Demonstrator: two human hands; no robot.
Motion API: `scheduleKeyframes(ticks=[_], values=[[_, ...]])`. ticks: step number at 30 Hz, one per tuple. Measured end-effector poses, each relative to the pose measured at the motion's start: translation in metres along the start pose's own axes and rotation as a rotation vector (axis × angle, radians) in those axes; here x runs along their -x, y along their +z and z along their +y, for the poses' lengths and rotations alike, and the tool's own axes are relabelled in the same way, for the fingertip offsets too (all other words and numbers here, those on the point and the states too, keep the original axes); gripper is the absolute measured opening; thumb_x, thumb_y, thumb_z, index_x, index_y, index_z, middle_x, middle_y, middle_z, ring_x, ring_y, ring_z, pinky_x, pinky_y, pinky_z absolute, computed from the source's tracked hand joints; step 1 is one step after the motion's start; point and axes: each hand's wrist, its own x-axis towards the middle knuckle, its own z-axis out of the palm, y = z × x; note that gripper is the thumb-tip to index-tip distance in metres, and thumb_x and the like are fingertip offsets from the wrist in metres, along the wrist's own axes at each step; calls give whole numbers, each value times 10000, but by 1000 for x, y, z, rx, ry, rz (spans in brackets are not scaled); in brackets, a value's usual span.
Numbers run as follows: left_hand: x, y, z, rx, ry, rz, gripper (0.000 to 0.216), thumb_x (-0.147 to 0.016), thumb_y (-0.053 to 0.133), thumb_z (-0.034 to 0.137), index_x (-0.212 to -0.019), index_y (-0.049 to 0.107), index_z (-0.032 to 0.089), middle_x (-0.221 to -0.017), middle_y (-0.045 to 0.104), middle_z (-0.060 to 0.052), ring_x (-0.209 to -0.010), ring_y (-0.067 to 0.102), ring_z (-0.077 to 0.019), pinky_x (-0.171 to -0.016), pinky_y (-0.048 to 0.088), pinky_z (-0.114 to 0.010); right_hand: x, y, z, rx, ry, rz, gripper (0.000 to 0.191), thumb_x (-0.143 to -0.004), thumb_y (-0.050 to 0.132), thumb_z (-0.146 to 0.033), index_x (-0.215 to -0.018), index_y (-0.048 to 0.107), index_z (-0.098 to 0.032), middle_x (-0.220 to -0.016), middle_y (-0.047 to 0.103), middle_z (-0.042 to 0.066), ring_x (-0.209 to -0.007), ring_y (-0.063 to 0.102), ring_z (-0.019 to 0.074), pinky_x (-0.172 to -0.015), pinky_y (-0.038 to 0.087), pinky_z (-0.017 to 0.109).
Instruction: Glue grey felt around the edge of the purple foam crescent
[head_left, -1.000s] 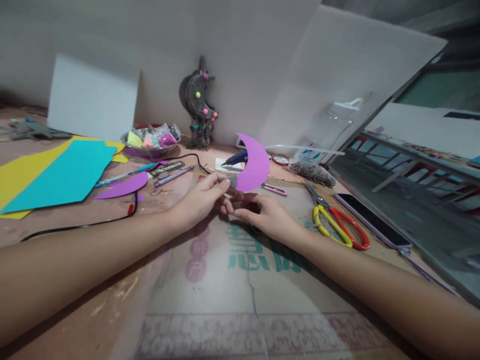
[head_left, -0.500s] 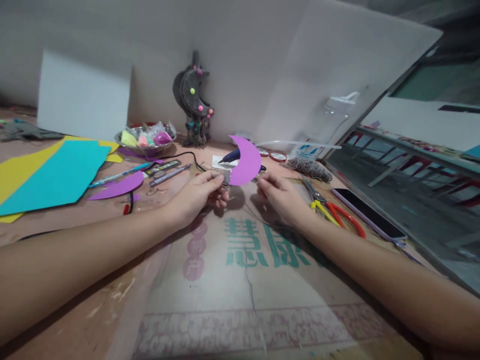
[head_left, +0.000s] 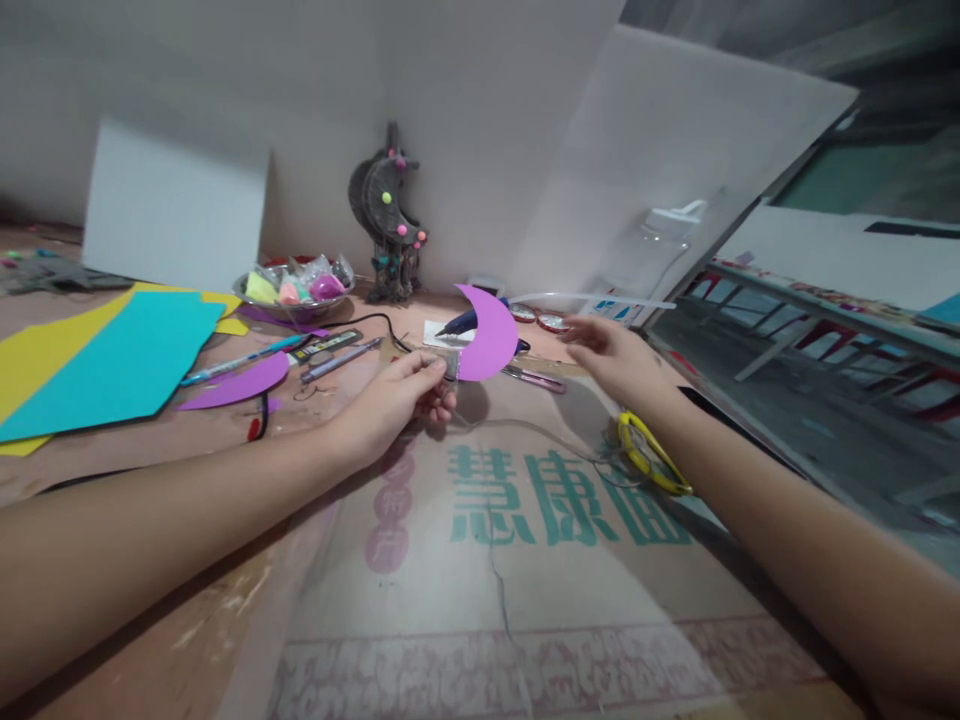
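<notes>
My left hand (head_left: 395,400) pinches the lower tip of a purple paper crescent (head_left: 487,333) and holds it upright above the cardboard sheet (head_left: 525,560). My right hand (head_left: 611,352) hovers to the right of the crescent, over the scissors, with its fingers loosely spread and nothing in them. It reaches towards the back of the table, near a bundle of twine hidden behind it. A blue glue gun (head_left: 469,320) lies just behind the crescent.
Yellow-handled scissors (head_left: 649,455) lie under my right forearm. Teal and yellow paper sheets (head_left: 112,355), a second purple crescent (head_left: 240,381), pens (head_left: 240,355) and a bowl of coloured bits (head_left: 294,286) sit at the left. A dark moon ornament (head_left: 386,205) stands against the wall.
My right hand has let go of the crescent's base and moved right and away, over the scissors. The left hand keeps the crescent in nearly the same place.
</notes>
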Motion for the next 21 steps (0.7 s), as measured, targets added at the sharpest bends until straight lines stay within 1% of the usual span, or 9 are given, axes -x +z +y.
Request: scheduleKeyframes(ticks=[3,6,7,9,11,13,14,17,21], values=[[0,1,0,16,-2,-12,185,-859,513,315,-761,474,163,-663,612,-21,-529,575,-105,-512,446,-214,27,19,-30,78,-139,-333,260,-833,524,-281,-1035,646,-174,-1103,662,92,-1031,597,227,-932,434,394],[1,1,0,6,13,-53,176,-849,525,330,-790,482,170,-646,609,-11,-505,572,-109,-486,443,-215,57,37,-57,-27,-272,-636,411,-848,541,-346,-1224,541,-179,-1234,602,86,-1117,565,215,-959,441,367],[2,2,0,-12,10,-58,168,-852,519,330,-798,485,175,-603,592,4,-479,556,-106,-470,435,-209,65,41,-63,-41,-273,-676,482,-826,582,-367,-1261,510,-174,-1268,579,91,-1143,549,217,-972,434,359],[4,3,1,-60,-3,-44,154,-863,500,327,-804,491,185,-502,535,40,-409,500,-93,-432,404,-195,76,46,-71,-67,-296,-696,535,-799,629,-357,-1284,491,-178,-1271,576,84,-1141,547,205,-977,430,336],[5,4,3,-110,6,-8,142,-858,504,306,-784,499,185,-467,508,54,-378,459,-80,-410,369,-181,82,47,-75,-71,-312,-670,419,-826,600,-309,-1224,547,-189,-1157,644,63,-1031,601,178,-911,462,303],[6,4,5,-172,39,31,136,-831,542,274,-745,504,176,-488,522,51,-384,449,-68,-405,340,-174,85,46,-76,-56,-339,-661,255,-879,518,-271,-1100,623,-204,-1004,696,37,-896,636,151,-824,482,271],[6,4,6,-208,54,42,145,-816,562,265,-723,504,171,-503,533,46,-399,454,-66,-412,334,-174,86,45,-77,-37,-358,-660,221,-895,486,-264,-1035,649,-211,-952,707,28,-852,641,144,-792,482,261],[4,3,4,-295,88,32,193,-790,594,276,-674,483,169,-516,548,34,-450,475,-79,-457,349,-188,89,40,-81,22,-406,-674,230,-918,437,-254,-940,664,-221,-906,711,19,-803,640,137,-742,467,244],[2,2,-1,-361,139,13,167,-768,606,260,-692,491,167,-555,554,30,-512,502,-94,-519,373,-205,88,32,-87,125,-377,-632,258,-925,401,-272,-898,646,-197,-776,678,27,-667,600,130,-620,435,233]])
